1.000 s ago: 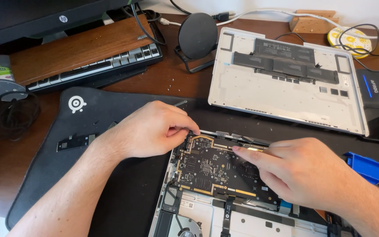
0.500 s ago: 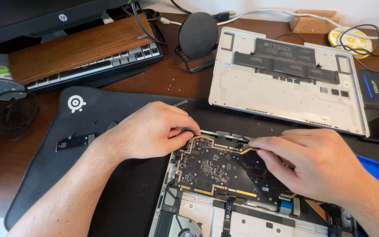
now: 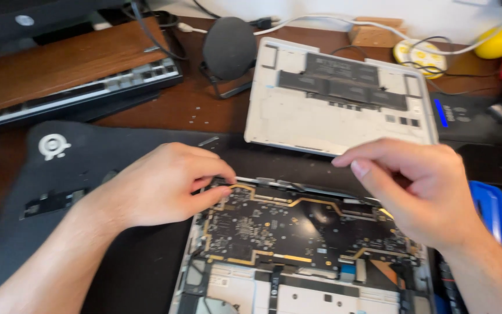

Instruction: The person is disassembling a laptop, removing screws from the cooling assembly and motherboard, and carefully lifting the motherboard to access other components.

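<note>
Nearest the person lies an opened laptop [image 3: 297, 291], its base facing up, with the dark circuit board [image 3: 286, 227] edged in gold traces exposed across the middle. Pale internal parts and black ribbon straps show along the near edge below the board.

The left hand [image 3: 158, 186] rests on the board's far left corner, fingers curled and pressed together, thumb and fingertips pinching at something small there; what they grip is hidden under the fingers. The right hand [image 3: 419, 186] hovers above the board's right side, not touching it, with fingers bent and loosely bunched, thumb tucked toward the forefinger; I cannot tell whether it holds anything.

The laptop sits on a black desk mat [image 3: 42, 192] that stretches off to the left, a white round logo printed on it. To the right, just beside the laptop, lies a blue tool tray [image 3: 492, 215].

Farther off, on the brown wooden desk [image 3: 193, 107], the laptop's removed white bottom cover [image 3: 321, 116] lies inside up, with dark pads along its far part. Left of it stands a round black speaker [image 3: 229, 46], and further left a keyboard [image 3: 82, 93] under a wooden shelf. At the far right are a yellow ball [image 3: 498, 42] and white cables [image 3: 321, 20].
</note>
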